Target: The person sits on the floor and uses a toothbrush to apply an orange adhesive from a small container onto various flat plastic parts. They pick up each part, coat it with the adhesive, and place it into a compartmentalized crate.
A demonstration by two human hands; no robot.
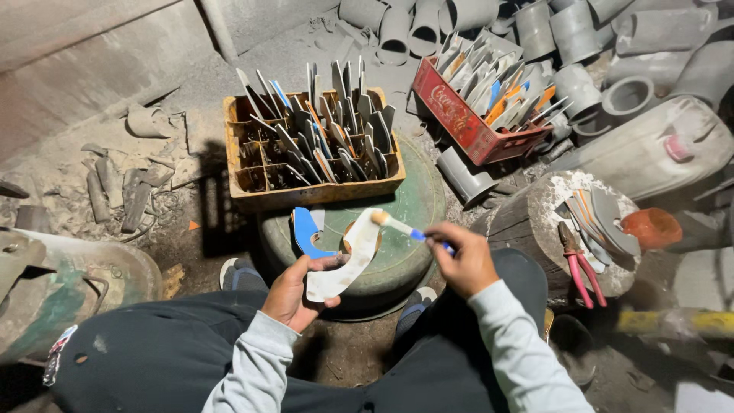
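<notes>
My knees in dark trousers fill the bottom of the view, grey sleeves running up from them to my hands. My left hand is closed around a curved white cut-out piece, thumb pinching its lower end, with a blue piece of the same sort fanned out behind it at about eleven o'clock from my knuckles. My right hand is closed on a small brush with a blue handle, its pale tip resting on the top of the white piece.

I think the weak point is that left-hand pinch: I hold two thin pieces by one end only, so pressure from the brush could flex the white one or make it slide against the blue one, smearing whatever I lay down. A slip would drop them onto the green drum lid at twelve o'clock or into the dirt between my shoes.

Beyond the lid sits a yellow crate packed with upright pieces; a red crate is at one o'clock. At three o'clock, pink-handled pliers lie on a stump, near enough for my right elbow to knock.
</notes>
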